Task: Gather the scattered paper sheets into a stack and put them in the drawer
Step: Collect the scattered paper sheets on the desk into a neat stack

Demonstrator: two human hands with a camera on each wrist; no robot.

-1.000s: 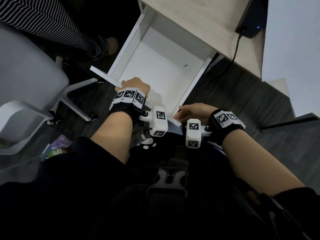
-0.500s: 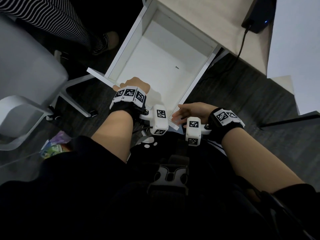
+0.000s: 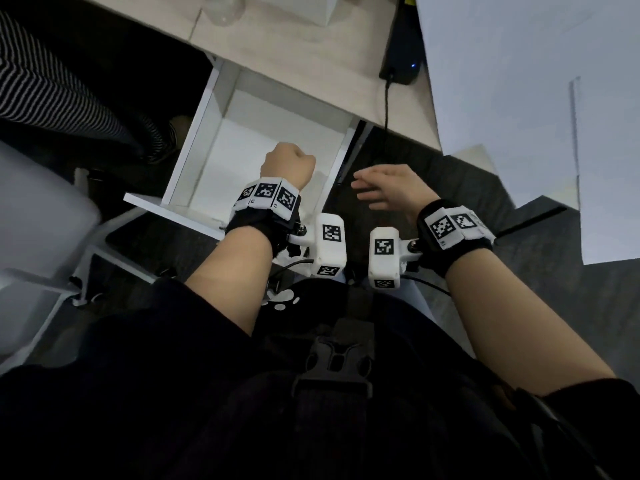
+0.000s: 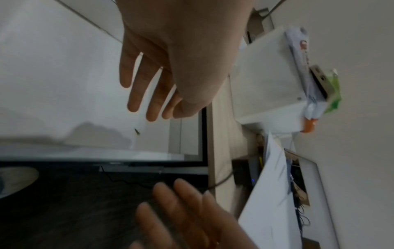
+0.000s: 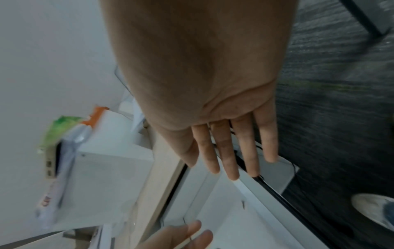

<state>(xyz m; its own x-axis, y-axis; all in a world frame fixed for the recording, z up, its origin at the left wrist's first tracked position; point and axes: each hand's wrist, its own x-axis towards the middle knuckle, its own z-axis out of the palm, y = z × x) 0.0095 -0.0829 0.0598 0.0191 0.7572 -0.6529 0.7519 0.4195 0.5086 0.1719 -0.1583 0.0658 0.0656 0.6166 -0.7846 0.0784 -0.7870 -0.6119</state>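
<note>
The white drawer (image 3: 194, 133) stands pulled out under the desk, with nothing in it but a small dark speck. My left hand (image 3: 287, 162) hovers over its near end; in the left wrist view its fingers (image 4: 136, 94) are straight and hold nothing. My right hand (image 3: 374, 192) hangs just right of the drawer's side wall, fingers (image 5: 234, 161) spread and empty. Large white paper sheets (image 3: 519, 71) lie loosely overlapped on the desk at the far right, one sheet (image 3: 616, 161) hanging over the edge.
The desk (image 3: 294, 64) carries a black device (image 3: 401, 46) with a cable and blue light, and a white box (image 4: 266, 84) with packets. A grey chair (image 3: 34, 220) and another person's striped leg (image 3: 52, 91) are to the left.
Both hands have left the drawer's front panel and risen, the left over the drawer, the right beside it with fingers spread. My head has lifted, bringing the desk and sheets into view.
</note>
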